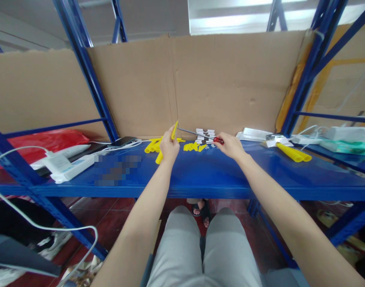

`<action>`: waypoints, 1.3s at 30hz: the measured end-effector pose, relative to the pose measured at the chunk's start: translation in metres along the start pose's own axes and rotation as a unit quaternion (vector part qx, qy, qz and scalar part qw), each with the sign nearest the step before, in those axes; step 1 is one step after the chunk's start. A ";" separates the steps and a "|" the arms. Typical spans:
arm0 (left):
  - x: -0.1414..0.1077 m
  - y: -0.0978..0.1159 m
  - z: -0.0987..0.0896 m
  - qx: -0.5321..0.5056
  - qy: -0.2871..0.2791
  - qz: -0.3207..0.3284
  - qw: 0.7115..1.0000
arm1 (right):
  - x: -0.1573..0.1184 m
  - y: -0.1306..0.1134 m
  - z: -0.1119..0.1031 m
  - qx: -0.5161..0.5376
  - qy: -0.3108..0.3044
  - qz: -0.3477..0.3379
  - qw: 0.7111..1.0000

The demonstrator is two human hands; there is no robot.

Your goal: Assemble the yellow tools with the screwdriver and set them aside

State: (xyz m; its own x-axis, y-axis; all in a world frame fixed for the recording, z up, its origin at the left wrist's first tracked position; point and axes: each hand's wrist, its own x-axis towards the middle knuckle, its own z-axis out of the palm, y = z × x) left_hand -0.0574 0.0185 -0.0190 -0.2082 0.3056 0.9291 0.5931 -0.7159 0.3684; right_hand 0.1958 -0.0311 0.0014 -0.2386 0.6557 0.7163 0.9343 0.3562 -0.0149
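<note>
My left hand (169, 146) is closed around a yellow tube-like piece (174, 130), its pointed end sticking up above the fingers. My right hand (230, 145) grips the red handle of a screwdriver (196, 133); the long metal shaft reaches left, its tip at or close to the yellow piece. Whether they touch is too fine to tell. Beside and behind my left hand lie several yellow tubes (152, 146). Small yellow pieces (195, 147) sit in a row between my hands. Just behind them are white parts with black marks (205, 134).
A blue shelf table (212, 175) spans the front, with cardboard (218, 83) behind it. At left are a white power strip (76, 167), cables, a dark phone-like object (122, 142) and a red bag (50, 143). Two yellow tubes (292, 153) lie at right.
</note>
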 end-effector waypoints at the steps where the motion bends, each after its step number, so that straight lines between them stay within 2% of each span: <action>1: 0.000 0.001 0.000 0.002 0.000 -0.001 1.000 | 0.000 0.000 0.000 0.000 -0.001 -0.002 1.000; 9: 0.002 0.005 -0.003 0.013 0.013 -0.012 1.000 | -0.001 -0.001 0.002 0.001 -0.022 -0.038 0.999; 15: 0.001 0.005 -0.002 0.014 -0.002 -0.015 1.000 | -0.001 0.002 0.002 0.000 -0.008 0.002 1.000; 21: 0.002 0.006 -0.003 0.002 -0.008 -0.033 0.999 | -0.001 0.001 0.001 -0.012 -0.012 -0.025 1.000; 29: 0.002 0.006 -0.003 0.002 -0.001 -0.022 1.000 | -0.001 0.000 0.000 0.019 -0.026 -0.025 0.999; 33: 0.002 0.005 -0.002 0.006 -0.004 -0.018 1.000 | -0.002 0.003 0.003 0.040 -0.005 -0.015 0.999; 39: 0.001 0.003 -0.001 -0.001 -0.004 -0.016 1.000 | -0.002 0.004 0.004 0.012 0.004 -0.012 1.000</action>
State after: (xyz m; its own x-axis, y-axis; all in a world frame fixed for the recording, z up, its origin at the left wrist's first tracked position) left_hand -0.0568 0.0160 -0.0170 -0.2217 0.3337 0.9162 0.5841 -0.7069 0.3988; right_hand 0.1990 -0.0283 -0.0024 -0.2577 0.6413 0.7227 0.9218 0.3873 -0.0149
